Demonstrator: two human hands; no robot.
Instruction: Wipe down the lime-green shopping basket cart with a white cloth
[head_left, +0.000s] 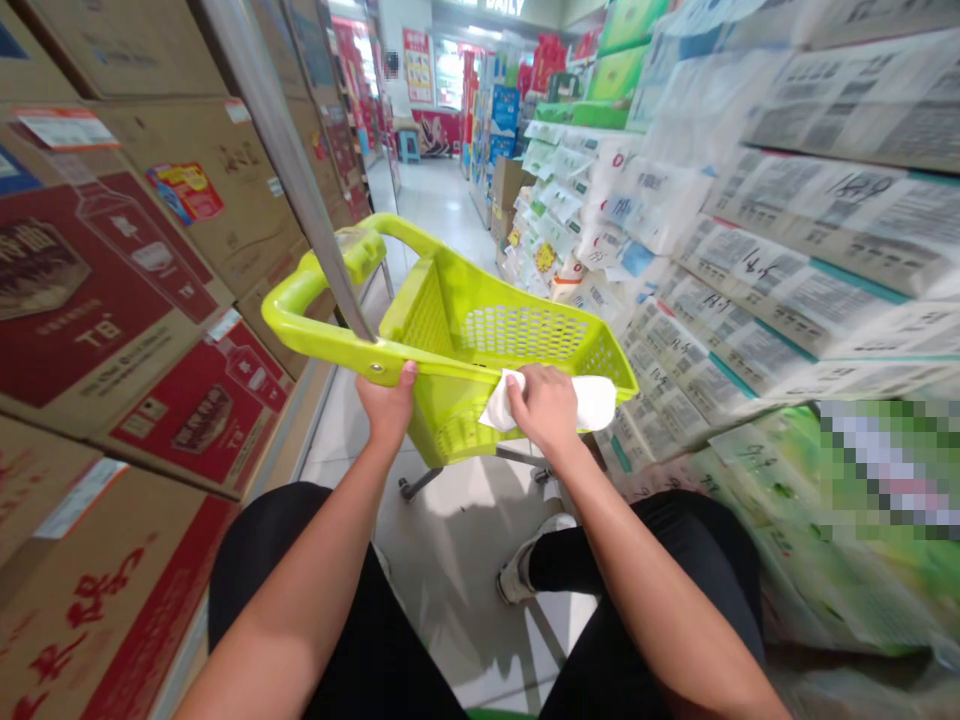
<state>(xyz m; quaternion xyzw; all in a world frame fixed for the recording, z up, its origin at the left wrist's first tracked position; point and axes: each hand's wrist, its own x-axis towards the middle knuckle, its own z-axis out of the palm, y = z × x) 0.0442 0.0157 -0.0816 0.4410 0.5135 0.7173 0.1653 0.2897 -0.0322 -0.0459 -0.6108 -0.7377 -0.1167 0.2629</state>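
Note:
A lime-green shopping cart (442, 320) with a perforated basket and a metal frame on casters stands between my knees and the aisle. Wrapped round the near side of the cart, just below its handle (300, 325), is my left hand (387, 405), its thumb over the rim. Further right, my right hand (546, 400) presses a white cloth or wipe (596, 402) against the outer side near the rim. The cloth sticks out on both sides of the fingers. Nothing is visible inside the part of the basket that I can see.
Stacked cardboard cartons (142, 230) line the left side, close to a slanting metal pole (300, 160). Plastic-wrapped packs (750, 290) are piled high on the right. The tiled aisle (439, 205) runs ahead, with a person and a blue stool (409, 145) far back.

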